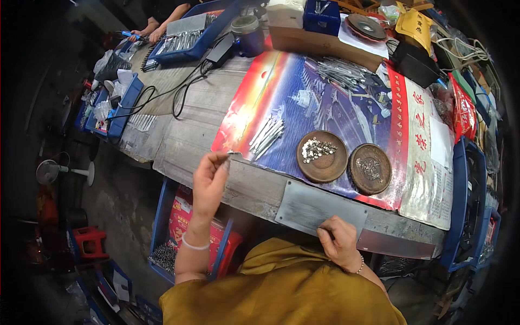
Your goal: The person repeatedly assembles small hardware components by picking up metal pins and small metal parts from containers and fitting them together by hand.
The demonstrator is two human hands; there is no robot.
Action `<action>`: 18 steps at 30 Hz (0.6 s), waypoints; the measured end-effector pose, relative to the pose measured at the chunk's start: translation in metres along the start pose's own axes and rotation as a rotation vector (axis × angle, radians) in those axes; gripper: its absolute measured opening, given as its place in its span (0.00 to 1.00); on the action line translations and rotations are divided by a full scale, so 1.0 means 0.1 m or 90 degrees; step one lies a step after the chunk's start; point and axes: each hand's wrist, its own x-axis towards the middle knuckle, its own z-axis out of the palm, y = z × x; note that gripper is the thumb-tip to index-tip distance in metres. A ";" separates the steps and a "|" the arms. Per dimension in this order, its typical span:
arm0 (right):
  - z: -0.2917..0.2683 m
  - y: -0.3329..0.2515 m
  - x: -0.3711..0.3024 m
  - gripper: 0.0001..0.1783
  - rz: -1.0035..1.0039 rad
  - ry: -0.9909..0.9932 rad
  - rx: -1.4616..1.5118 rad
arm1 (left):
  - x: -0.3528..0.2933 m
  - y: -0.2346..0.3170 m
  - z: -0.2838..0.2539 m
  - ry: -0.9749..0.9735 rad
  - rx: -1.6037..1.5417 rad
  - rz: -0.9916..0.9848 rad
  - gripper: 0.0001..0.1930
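Note:
My left hand (210, 181) is raised over the front edge of the bench, fingertips pinched together. Anything between them is too small to make out. Close to its fingers lies a bundle of slim silvery metal pieces (266, 137) on the printed sheet (292, 116). My right hand (340, 241), with fingers curled in, is at the lower right of a grey metal plate (311, 203); whatever it may hold is hidden. Beyond the plate, a round brown dish (309, 172) holds small white and dark parts. Beside it, a second brown dish (374, 186) contains tiny metal pieces.
A larger silvery pile (341, 73) lies farther back. Black cables (187, 86) cross the bench near a lidded mug (249, 40). Blue bins (467, 200) stand at the right; another blue bin (161, 216) is below. Another person's hands (154, 31) work at the far left.

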 end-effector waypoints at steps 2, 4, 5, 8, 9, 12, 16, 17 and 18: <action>0.01 0.01 -0.02 0.05 -0.005 0.000 -0.007 | 0.16 -0.04 -0.06 -0.001 0.056 0.006 0.08; 0.02 0.03 -0.03 0.05 -0.011 0.002 -0.015 | 0.31 -0.09 -0.04 -0.004 0.110 0.014 0.08; 0.03 0.04 -0.03 0.05 -0.015 0.004 -0.018 | 0.37 -0.11 -0.02 -0.018 0.141 0.029 0.08; 0.05 0.04 -0.03 0.06 -0.023 0.008 -0.019 | 0.57 -0.26 0.07 -0.040 0.166 0.053 0.09; 0.05 0.05 -0.03 0.06 -0.027 0.010 -0.019 | 0.64 -0.30 0.14 -0.070 0.188 0.048 0.10; 0.06 0.06 -0.02 0.06 -0.030 0.009 -0.033 | 0.85 -0.34 0.30 -0.109 0.275 0.055 0.09; 0.05 0.06 0.00 0.07 -0.037 0.015 -0.041 | 1.03 -0.30 0.46 -0.129 0.402 0.103 0.09; 0.04 0.05 -0.01 0.07 -0.036 0.013 -0.041 | 1.06 -0.31 0.49 -0.145 0.434 0.114 0.10; 0.04 0.06 0.00 0.07 -0.039 0.013 -0.041 | 1.11 -0.32 0.51 -0.159 0.468 0.129 0.11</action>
